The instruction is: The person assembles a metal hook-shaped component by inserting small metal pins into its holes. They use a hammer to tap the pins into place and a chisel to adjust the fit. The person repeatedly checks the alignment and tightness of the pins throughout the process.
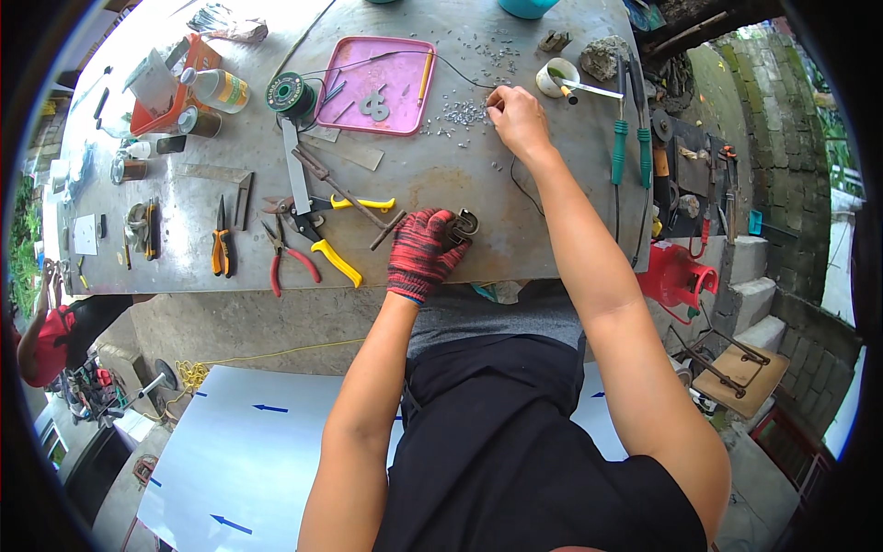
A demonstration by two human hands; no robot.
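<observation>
My left hand (pixel 421 250), in a red and black knit glove, is closed around a small dark metal piece with a rounded, hollow end (pixel 463 224) near the table's front edge. My bare right hand (pixel 520 120) reaches farther out, its fingers pinched together beside scattered small metal bits (pixel 464 113). What those fingers hold, if anything, is hidden. A thin dark wire (pixel 457 69) runs from a green spool (pixel 290 95) across a pink tray (pixel 354 51) to the right fingertips. A bent metal rod (pixel 345 191) lies just left of the glove.
Yellow-handled snips (pixel 338 261), red-handled pliers (pixel 292 258) and orange-black pliers (pixel 222 247) lie on the metal table (pixel 451 179). A white cup (pixel 555 77) and green-handled soldering irons (pixel 619 152) stand right of my hand. An orange basket (pixel 152 115) is far left; another person (pixel 51 340) is beyond it.
</observation>
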